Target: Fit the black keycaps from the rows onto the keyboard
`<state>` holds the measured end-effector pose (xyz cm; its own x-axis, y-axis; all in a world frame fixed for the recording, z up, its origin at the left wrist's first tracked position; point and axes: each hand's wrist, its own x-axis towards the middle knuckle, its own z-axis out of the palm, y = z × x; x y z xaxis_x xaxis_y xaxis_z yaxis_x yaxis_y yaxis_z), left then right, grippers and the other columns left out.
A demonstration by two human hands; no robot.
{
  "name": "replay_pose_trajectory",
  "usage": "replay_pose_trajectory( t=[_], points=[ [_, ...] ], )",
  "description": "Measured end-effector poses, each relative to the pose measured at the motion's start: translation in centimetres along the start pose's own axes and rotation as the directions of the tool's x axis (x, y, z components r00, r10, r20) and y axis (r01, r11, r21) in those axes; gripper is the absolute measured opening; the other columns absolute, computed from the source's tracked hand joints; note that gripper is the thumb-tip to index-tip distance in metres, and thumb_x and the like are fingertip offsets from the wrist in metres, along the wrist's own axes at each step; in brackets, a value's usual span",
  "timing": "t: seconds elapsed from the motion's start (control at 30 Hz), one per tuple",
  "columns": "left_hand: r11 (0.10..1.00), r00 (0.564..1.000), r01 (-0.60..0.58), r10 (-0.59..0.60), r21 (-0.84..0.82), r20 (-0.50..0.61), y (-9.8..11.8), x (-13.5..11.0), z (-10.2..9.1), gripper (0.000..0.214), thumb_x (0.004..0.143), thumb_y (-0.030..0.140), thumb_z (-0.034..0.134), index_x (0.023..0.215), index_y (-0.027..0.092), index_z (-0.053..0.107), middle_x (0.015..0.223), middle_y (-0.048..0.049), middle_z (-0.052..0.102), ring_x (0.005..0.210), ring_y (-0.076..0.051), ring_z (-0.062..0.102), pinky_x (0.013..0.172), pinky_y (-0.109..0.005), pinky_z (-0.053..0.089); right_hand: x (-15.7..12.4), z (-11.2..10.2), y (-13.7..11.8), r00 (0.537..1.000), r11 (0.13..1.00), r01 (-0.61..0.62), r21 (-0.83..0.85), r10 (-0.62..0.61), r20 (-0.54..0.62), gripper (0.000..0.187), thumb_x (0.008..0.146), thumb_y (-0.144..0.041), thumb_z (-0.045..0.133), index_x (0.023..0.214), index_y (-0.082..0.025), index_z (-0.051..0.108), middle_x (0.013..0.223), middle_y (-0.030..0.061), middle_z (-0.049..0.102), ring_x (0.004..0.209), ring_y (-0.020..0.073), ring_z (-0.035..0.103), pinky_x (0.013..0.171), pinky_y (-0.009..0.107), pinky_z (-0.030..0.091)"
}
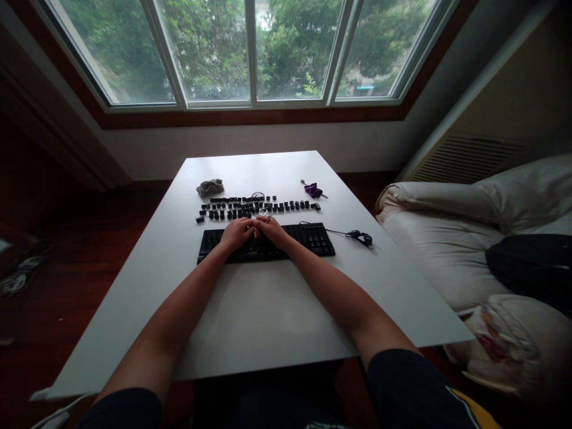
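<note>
A black keyboard [308, 235] lies crosswise on the white table, with both my hands over its upper middle part. My left hand [238, 231] has its fingers curled together at the keys; whatever is in them is hidden. Close against it, my right hand [270, 231] is closed around what looks like a wire keycap puller [265, 213], its thin pale end showing past the fingertips. Just beyond the hands, many loose black keycaps [292, 206] lie in uneven rows. The keys beneath my hands are covered from view.
A crumpled grey cloth [210, 187] lies at the back left of the table [268, 322]. At the back right is a brush [302, 182] by a purple cloth [313, 190]. The coiled black cable [360, 238] rests right of the keyboard. A pale sofa [429, 232] stands beyond the table's right edge.
</note>
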<state>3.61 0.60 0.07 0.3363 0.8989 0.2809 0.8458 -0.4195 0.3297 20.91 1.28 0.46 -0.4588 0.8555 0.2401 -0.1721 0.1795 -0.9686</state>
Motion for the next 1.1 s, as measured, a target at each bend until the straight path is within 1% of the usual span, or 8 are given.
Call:
replay_pose_trajectory(
  t=[0.17, 0.3, 0.63, 0.83, 1.1],
  points=[
    [1.0, 1.0, -0.001, 0.001, 0.001, 0.0, -0.18, 0.03, 0.19, 0.021, 0.093, 0.028, 0.056, 0.104, 0.024, 0.074, 0.099, -0.0049, 0.069, 0.092, -0.02, 0.062, 0.079, -0.03, 0.046, 0.04, -0.05, -0.07, 1.0, 1.0, -0.015, -0.028, 0.015, -0.004, 0.045, 0.085, -0.055, 0.064, 0.062, -0.019, 0.053, 0.054, -0.001, 0.058, 0.055, 0.0121, 0.055, 0.06, 0.025, 0.044],
    [1.0, 1.0, -0.005, 0.005, 0.007, 0.001, -0.22, 0.04, 0.21, 0.021, 0.093, 0.027, 0.055, 0.104, 0.025, 0.074, 0.098, -0.0045, 0.069, 0.092, -0.02, 0.062, 0.079, -0.03, 0.047, 0.12, -0.07, 0.0, 1.0, 1.0, 0.005, -0.024, -0.005, 0.012, 0.046, 0.086, -0.055, 0.063, 0.061, -0.019, 0.053, 0.054, -0.0007, 0.058, 0.054, 0.0122, 0.055, 0.06, 0.026, 0.044],
    [1.0, 1.0, -0.012, 0.012, 0.003, 0.002, -0.15, 0.05, 0.1, 0.021, 0.094, 0.027, 0.055, 0.103, 0.025, 0.073, 0.102, -0.004, 0.07, 0.094, -0.021, 0.062, 0.08, -0.03, 0.047, 0.04, -0.15, -0.02, 1.0, 0.999, -0.011, -0.041, 0.011, 0.001, 0.046, 0.086, -0.055, 0.063, 0.061, -0.018, 0.054, 0.054, -0.0009, 0.058, 0.054, 0.0116, 0.055, 0.06, 0.025, 0.044],
    [1.0, 1.0, 0.001, -0.001, 0.007, 0.008, 0.16, 0.0, -0.11, 0.021, 0.094, 0.027, 0.054, 0.102, 0.024, 0.073, 0.101, -0.0051, 0.07, 0.094, -0.021, 0.062, 0.081, -0.031, 0.047, 0.04, -0.19, 0.11, 1.0, 1.0, -0.005, -0.019, 0.005, 0.01, 0.044, 0.086, -0.054, 0.063, 0.062, -0.018, 0.054, 0.054, -0.001, 0.058, 0.054, 0.0117, 0.055, 0.06, 0.025, 0.043],
    [1.0, 1.0, 0.02, -0.02, 0.015, 0.009, 0.39, -0.03, -0.22, 0.021, 0.094, 0.027, 0.055, 0.101, 0.023, 0.074, 0.098, -0.0055, 0.069, 0.092, -0.021, 0.062, 0.081, -0.03, 0.048, 0.04, -0.14, 0.09, 1.0, 0.999, -0.03, -0.03, 0.029, -0.005, 0.044, 0.085, -0.055, 0.064, 0.062, -0.018, 0.054, 0.054, -0.0009, 0.059, 0.055, 0.012, 0.055, 0.06, 0.025, 0.044]
  ],
)
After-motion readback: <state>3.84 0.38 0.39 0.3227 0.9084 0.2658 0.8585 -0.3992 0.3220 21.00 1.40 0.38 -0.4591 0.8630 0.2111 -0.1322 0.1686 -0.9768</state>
